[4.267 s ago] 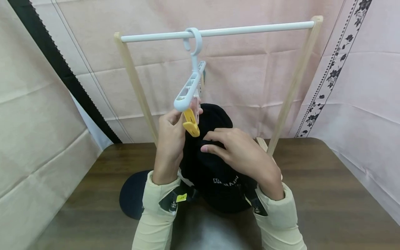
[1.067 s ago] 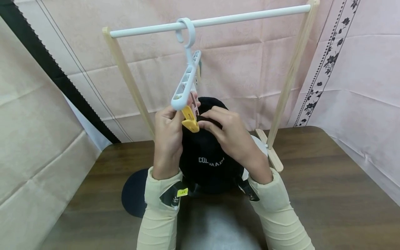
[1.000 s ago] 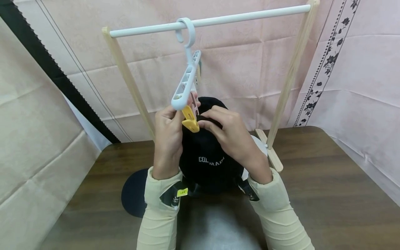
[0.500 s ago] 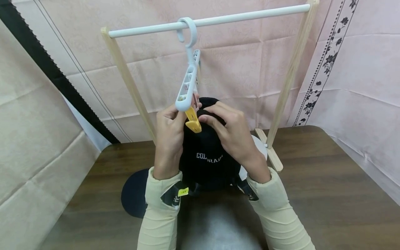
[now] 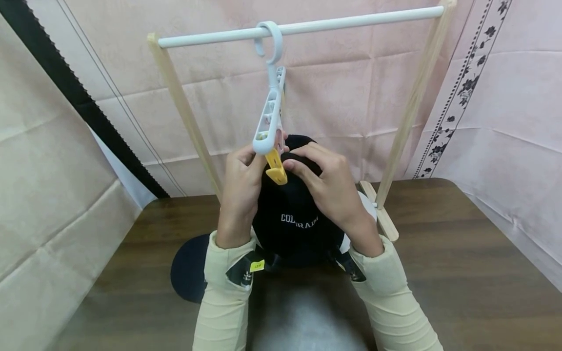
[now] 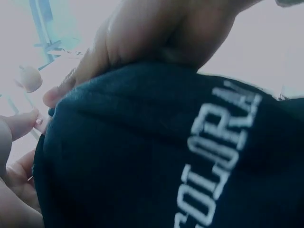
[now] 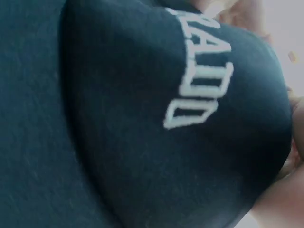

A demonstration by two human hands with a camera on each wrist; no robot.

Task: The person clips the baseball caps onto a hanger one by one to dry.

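Note:
A black cap (image 5: 290, 204) with white lettering hangs between the hands, brim end low, under a light blue clip hanger (image 5: 269, 117). My left hand (image 5: 240, 190) pinches a pink clothespin (image 5: 279, 139) below the hanger bar, just behind a yellow clothespin (image 5: 275, 168). With thumb and fingers, my right hand (image 5: 333, 190) pinches the cap's top edge beside these pins. The left wrist view shows the cap's fabric (image 6: 109, 152) right at the pink pin's mouth. Cap fabric (image 7: 199, 161) fills most of the right wrist view.
The hanger hooks over a white rod (image 5: 351, 22) on a wooden stand (image 5: 412, 102). A navy cap or brim (image 5: 189, 268) lies on the brown table (image 5: 461, 263) by the left forearm. Something white (image 5: 368, 204) shows behind the right wrist.
Since the oldest frame, the right hand has lifted the cap's edge up to the pins, and its lettering sits higher. Lately the hanger's near end has swung slightly right; both hands keep their pinch.

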